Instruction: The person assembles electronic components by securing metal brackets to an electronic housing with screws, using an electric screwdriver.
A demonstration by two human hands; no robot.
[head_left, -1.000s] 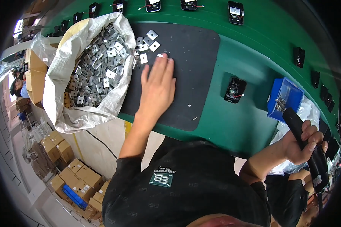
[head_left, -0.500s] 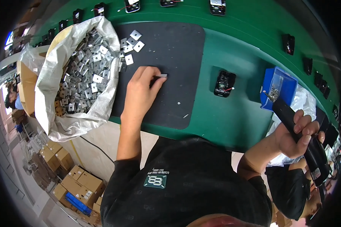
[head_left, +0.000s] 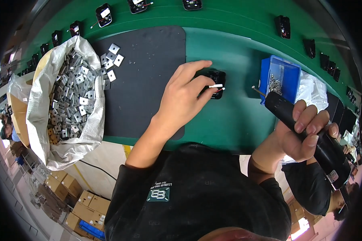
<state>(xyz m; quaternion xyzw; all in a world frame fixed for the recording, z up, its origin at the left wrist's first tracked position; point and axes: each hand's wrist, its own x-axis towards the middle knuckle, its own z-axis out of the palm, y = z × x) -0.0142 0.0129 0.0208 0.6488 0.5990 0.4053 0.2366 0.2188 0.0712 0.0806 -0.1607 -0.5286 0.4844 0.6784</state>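
My left hand (head_left: 185, 90) pinches a small metal plate (head_left: 216, 85), seen edge-on, between thumb and a bent finger, with the index finger stretched out. It is over a black plastic housing (head_left: 219, 75) with a red wire and white connector on the green worktop. Whether plate and housing touch, I cannot tell. Wrapped round a black electric screwdriver (head_left: 287, 114), my right hand (head_left: 309, 130) holds it tilted, its bit pointing up and left near a blue bin (head_left: 265, 76) of small screws (head_left: 274, 84).
At left, a white woven sack (head_left: 40, 132) holds many square metal plates (head_left: 74, 96). Several loose plates (head_left: 112, 56) lie on the black mat (head_left: 149, 80). Further housings (head_left: 104, 15) line the far green belt (head_left: 233, 20). Another person's dark sleeve (head_left: 307, 188) is at right.
My left hand has moved right with the metal plate, from the mat to the black housing. My right hand and the screwdriver have come slightly left in the picture. The view has shifted.
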